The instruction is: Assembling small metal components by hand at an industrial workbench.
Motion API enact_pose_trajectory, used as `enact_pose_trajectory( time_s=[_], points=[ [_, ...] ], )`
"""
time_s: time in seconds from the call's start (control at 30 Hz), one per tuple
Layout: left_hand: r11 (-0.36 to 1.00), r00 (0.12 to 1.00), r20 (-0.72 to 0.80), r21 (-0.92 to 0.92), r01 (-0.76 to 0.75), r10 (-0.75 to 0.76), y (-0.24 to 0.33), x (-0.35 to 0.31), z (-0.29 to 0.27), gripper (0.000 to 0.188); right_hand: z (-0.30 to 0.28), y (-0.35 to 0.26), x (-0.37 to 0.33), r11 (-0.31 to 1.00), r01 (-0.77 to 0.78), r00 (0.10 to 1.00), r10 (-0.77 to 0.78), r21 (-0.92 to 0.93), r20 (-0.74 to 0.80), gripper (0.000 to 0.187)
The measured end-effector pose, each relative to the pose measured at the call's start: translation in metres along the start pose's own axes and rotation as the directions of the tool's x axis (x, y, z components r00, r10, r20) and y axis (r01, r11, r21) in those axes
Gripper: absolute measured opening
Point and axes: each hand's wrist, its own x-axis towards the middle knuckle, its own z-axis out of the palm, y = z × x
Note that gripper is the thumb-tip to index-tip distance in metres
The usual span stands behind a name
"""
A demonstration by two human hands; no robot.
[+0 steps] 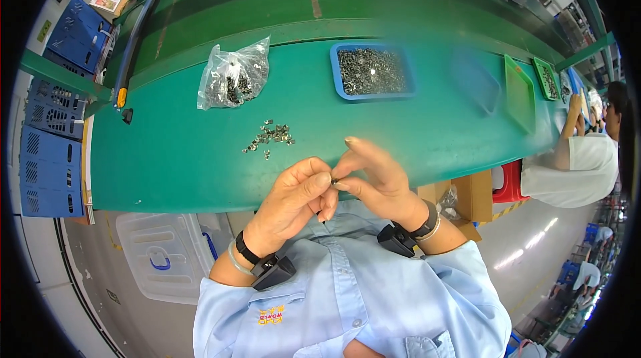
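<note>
My left hand (297,192) is closed in a pinch at the near edge of the green table. Between its fingertips and those of my right hand (377,181) sits a tiny dark metal part (334,181), mostly covered by the fingers. My right thumb and a finger close on that part, while another right finger sticks up and away. Beyond my left hand, a loose cluster of small shiny metal parts (270,135) lies on the table. Farther back stands a blue tray (374,97) filled with similar small parts.
A clear plastic bag (230,74) of parts lies back left. Green trays (519,94) stand at the right, near a co-worker in white (577,164). Below the table are a clear lidded bin (157,251), a cardboard box (473,198) and a red stool (511,183).
</note>
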Motion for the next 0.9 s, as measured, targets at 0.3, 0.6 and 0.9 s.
enact_pose_trajectory(
  time_s=[0.3, 0.6, 0.9],
  points=[
    [0.999, 0.996, -0.088, 0.028, 0.027, -0.024, 0.002, 0.003, -0.005, 0.018, -0.023, -0.005, 0.027, 0.912, 0.051, 0.999, -0.044, -0.407, 0.026, 0.038],
    [0.999, 0.986, -0.166, 0.046, 0.023, -0.015, 0.0, -0.018, -0.032, 0.017, -0.052, 0.039, 0.075, 0.707, 0.07, 0.998, -0.049, -0.703, 0.05, 0.019],
    [1.0, 0.974, -0.223, 0.007, -0.026, 0.027, 0.006, -0.026, -0.043, 0.016, 0.026, 0.056, 0.062, 0.723, 0.044, 0.93, 0.222, -0.69, 0.292, 0.016]
  ],
)
